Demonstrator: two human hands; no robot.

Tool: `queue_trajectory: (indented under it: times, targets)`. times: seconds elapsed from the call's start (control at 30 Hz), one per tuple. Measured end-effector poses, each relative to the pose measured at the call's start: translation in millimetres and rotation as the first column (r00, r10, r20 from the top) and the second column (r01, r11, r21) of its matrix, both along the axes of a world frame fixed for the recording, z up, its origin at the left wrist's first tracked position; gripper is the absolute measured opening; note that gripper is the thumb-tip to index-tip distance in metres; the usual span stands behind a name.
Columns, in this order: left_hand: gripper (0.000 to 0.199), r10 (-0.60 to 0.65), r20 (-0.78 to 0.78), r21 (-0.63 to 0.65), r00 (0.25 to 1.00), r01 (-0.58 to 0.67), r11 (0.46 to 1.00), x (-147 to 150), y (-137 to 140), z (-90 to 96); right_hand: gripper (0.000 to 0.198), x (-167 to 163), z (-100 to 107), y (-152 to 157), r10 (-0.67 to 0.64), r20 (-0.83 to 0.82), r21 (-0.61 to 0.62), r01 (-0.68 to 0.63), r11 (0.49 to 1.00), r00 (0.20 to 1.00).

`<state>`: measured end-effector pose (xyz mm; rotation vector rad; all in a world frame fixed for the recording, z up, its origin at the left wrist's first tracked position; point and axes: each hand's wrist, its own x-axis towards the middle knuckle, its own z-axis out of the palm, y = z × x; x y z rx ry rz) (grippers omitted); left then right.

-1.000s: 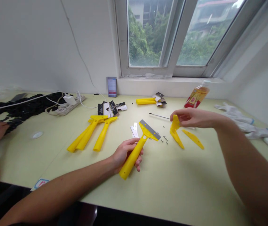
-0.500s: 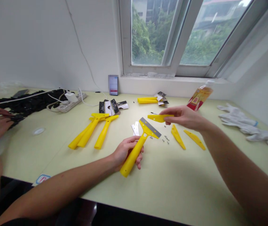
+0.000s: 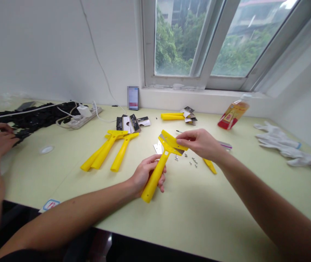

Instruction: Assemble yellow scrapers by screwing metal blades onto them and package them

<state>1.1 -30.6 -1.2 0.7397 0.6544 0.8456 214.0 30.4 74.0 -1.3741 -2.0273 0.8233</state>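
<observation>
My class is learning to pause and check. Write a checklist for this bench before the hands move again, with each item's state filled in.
1. Left hand gripping the yellow handle: ok.
2. Right hand holding the yellow plate at the handle's head: ok.
3. Plate seated flush over the grey blade: cannot tell; grey shows at both ends.
4. Loose screws visible beside the head: ok.
5. Spare yellow plate fully in view: not ok; the right hand and wrist cover part.
</observation>
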Motion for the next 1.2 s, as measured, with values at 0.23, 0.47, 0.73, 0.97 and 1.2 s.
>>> queue_trajectory:
  times: [0.23,0.47,0.73,0.97,1.2]
  targets:
    - [0.028,0.000,0.007,-0.005,1.000,0.000,1.000,-0.2,-0.6,0.8,0.026,-2.7,-7.5,-0.1,0.037,-0.015,-0.030,-0.037,0.999,0.999]
    - [0.028,-0.008,0.005,-0.004,1.000,0.008,1.000,-1.5,0.6,1.4,0.023,-5.5,-5.9,-2.2,0.015,0.096,0.057,-0.020,0.998,0.995]
    - [0.032,-0.017,0.002,-0.022,1.000,0.017,1.000,-3.1,-1.3,3.4,0.018,-9.2,-9.1,-2.9,-0.016,0.182,0.232,-0.027,0.972,0.983]
    - [0.031,-0.034,-0.001,-0.005,0.999,0.034,0.999,-3.5,-0.2,2.5,0.042,-7.2,-16.1,1.1,0.026,-0.054,-0.012,-0.027,1.000,0.998]
    - [0.032,-0.197,0.035,-0.004,0.980,0.198,0.980,-6.5,1.4,4.6,0.053,-16.4,-7.7,-10.0,0.152,-0.249,-0.267,-0.219,0.938,0.956]
